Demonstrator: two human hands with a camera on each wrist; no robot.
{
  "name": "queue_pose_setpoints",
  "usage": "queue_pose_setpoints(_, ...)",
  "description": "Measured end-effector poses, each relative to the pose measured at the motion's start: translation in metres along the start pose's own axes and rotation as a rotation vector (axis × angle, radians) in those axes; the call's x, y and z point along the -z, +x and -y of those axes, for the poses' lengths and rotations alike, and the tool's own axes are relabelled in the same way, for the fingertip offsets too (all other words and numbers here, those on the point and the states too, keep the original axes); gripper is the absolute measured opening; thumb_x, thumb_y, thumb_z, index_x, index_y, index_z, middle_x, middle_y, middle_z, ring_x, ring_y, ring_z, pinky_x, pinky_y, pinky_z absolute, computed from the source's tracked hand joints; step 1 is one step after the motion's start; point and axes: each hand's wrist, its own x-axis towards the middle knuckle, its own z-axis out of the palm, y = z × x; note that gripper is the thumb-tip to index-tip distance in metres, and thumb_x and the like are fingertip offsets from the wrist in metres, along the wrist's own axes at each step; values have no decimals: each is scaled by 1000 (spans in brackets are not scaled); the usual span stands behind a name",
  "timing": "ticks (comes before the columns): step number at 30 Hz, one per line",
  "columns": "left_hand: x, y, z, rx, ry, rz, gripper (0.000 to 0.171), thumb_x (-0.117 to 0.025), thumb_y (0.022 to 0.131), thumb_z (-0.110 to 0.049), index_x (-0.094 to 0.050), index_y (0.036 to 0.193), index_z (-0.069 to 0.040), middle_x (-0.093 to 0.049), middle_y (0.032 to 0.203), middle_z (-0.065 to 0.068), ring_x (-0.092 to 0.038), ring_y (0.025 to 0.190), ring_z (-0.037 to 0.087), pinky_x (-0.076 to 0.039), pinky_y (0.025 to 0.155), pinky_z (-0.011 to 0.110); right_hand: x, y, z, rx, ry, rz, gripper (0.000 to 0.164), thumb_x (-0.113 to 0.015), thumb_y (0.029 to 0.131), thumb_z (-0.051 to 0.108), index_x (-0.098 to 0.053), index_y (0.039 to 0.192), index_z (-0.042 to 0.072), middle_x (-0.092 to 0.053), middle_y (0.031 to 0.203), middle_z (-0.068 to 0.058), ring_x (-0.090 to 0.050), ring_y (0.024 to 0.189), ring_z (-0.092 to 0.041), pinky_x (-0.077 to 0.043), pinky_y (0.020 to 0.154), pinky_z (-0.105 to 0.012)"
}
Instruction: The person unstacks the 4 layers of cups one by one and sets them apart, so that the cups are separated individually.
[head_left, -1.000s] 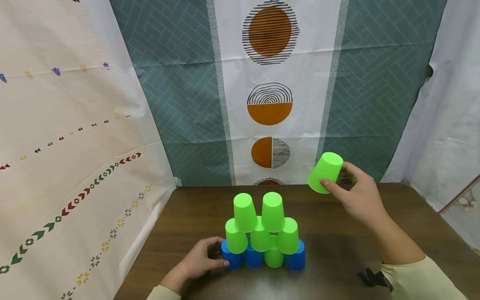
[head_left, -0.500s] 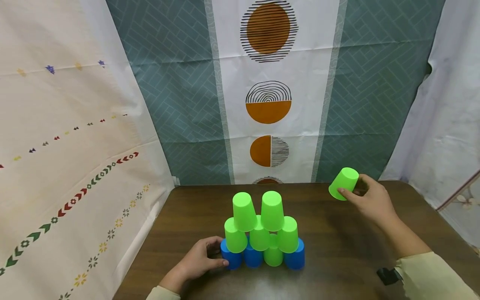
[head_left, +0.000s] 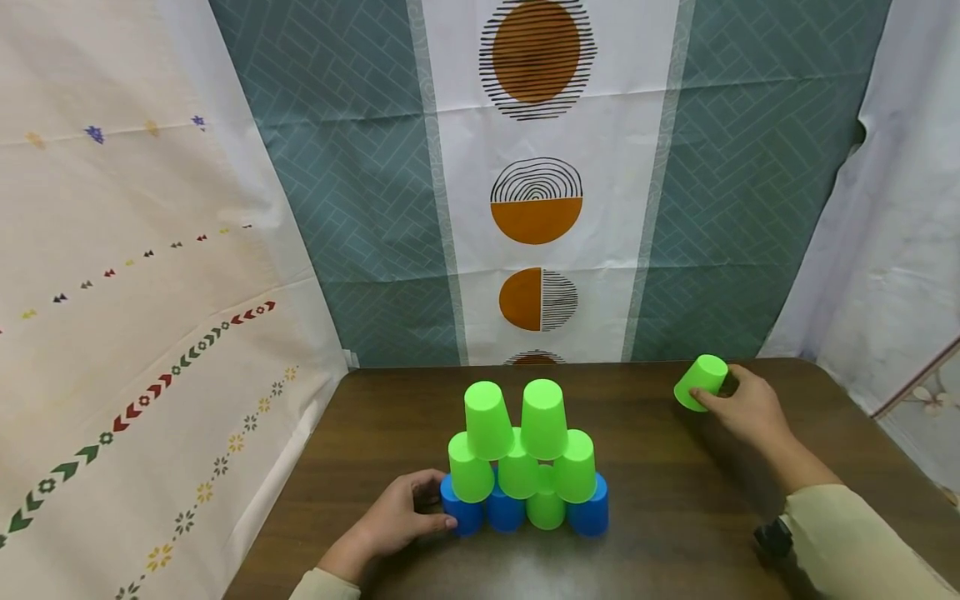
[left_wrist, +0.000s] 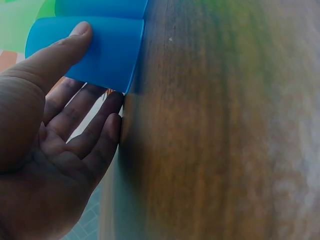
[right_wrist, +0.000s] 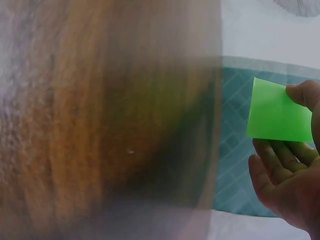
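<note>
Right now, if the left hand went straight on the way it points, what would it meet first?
The left hand would first meet the leftmost blue cup, which its thumb touches; the next blue cup seems to follow in line, though depth is hard to judge.

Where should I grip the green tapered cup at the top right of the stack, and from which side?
Probably pinch the green, tapered, plastic-looking cup by its upper wall, coming from the right. It stands upside down, narrow end up, with open space on its right; the matching top-left green cup sits close on its left, and the green cups beneath support its rim.
</note>
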Motion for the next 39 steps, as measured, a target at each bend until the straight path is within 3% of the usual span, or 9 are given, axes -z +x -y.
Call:
queue_pose_setpoints(9, 2, 1, 0, 13, 9, 2, 43, -86, 90, -28, -68, 128, -20, -71, 126, -6, -65, 122, 20, -52, 106, 48, -12, 7, -16, -38, -7, 24, 88, -75, 95, 42, -39, 140, -24, -50, 131, -47, -52, 115, -62, -47, 90, -71)
queue_pose_setpoints(27, 1, 0, 0, 20, 6, -4, 44, -87, 90, -29, -68, 129, -18, -71, 126, -5, -65, 121, 21, -51, 106, 50, -22, 8, -22, -47, -7, 20, 87, -77, 94, 41, -41, 140, -23, -51, 131, -47, -52, 115, -63, -47, 91, -72)
queue_pose_setpoints(39, 1, 1, 1, 22, -6, -1, 45, -87, 89, -28, -68, 128, -19, -71, 126, -4, -65, 123, 21, -51, 107, 50, -26, 6, -26, -31, 0, 31, 79, -80, 92, 38, -48, 135, -20, -62, 113, -37, -61, 97, -48, -52, 78, -61)
